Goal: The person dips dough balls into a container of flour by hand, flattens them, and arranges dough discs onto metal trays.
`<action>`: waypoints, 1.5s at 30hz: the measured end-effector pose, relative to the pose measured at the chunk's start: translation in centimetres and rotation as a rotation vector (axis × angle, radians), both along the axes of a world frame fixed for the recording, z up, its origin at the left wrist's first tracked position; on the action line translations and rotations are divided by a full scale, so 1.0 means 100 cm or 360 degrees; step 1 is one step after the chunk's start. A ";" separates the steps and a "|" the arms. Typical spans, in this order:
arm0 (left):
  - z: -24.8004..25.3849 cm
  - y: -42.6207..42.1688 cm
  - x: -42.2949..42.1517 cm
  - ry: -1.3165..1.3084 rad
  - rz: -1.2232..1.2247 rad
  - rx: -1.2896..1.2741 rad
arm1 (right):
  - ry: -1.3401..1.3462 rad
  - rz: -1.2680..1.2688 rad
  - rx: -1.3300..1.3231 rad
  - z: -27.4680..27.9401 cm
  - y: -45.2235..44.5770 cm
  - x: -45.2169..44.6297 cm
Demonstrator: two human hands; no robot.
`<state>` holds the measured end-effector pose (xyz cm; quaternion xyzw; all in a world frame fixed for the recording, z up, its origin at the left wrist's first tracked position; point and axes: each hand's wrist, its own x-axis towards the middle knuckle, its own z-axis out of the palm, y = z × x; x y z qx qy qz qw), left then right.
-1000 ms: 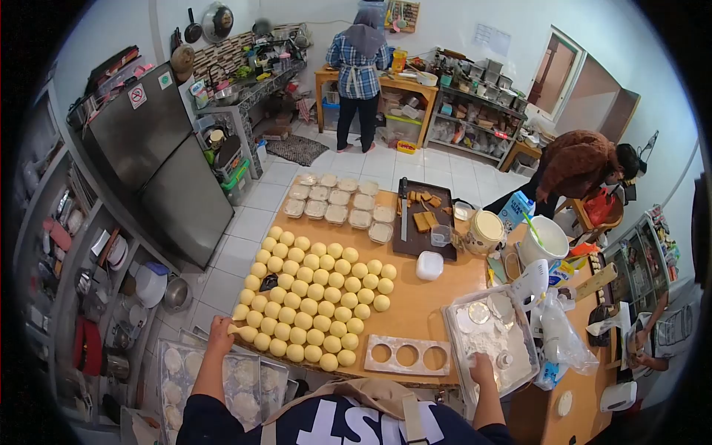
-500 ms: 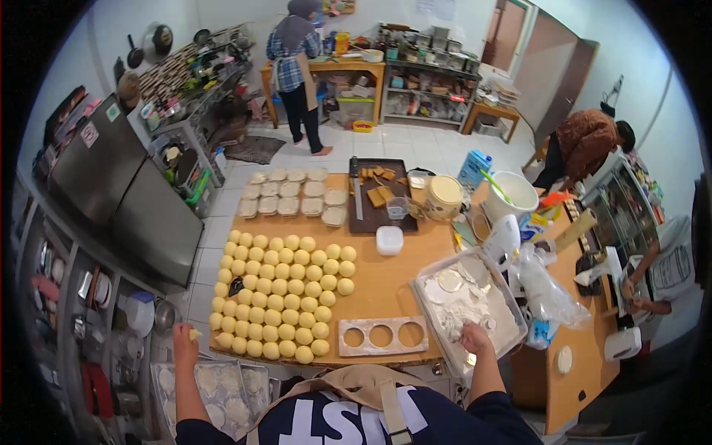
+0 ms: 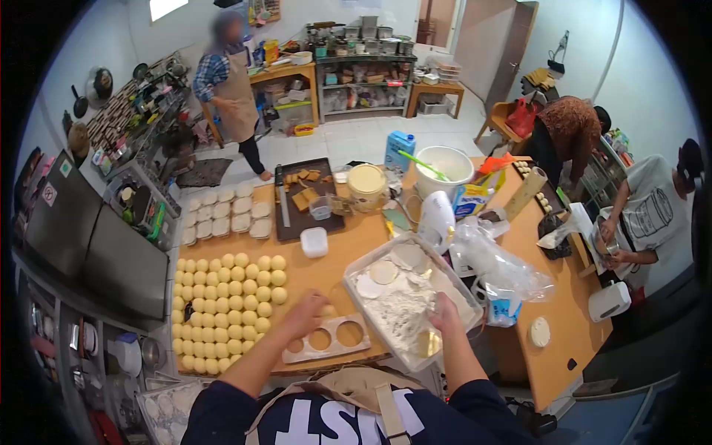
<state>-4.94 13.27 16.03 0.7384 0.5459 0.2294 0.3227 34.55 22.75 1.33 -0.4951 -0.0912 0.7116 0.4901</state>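
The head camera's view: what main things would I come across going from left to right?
Dark grey two-door fridge → rows of round yellow dough balls → the wearer's bare left hand → shallow rectangular tray holding white flour → white plastic container.

The left forearm is slanted far and rightward, its left hand turned knuckles-up with fingers bent; the right hand is extended far, its fingers partly hidden.

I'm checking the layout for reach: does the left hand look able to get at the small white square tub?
Probably yes: only tabletop shows between the left hand and the white tub, with nothing standing in the way.
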 end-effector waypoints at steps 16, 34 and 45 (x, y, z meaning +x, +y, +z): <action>-0.092 0.065 0.174 0.0728 -0.0571 0.0388 | -0.2418 0.1236 0.0941 0.076 -0.007 0.031; -0.073 0.016 0.204 0.0569 -0.0436 0.0221 | -0.2237 0.1041 0.1129 0.113 0.051 -0.003; -0.071 0.026 0.187 0.0575 -0.0469 0.0063 | -0.2542 0.1358 0.1027 0.076 0.039 0.011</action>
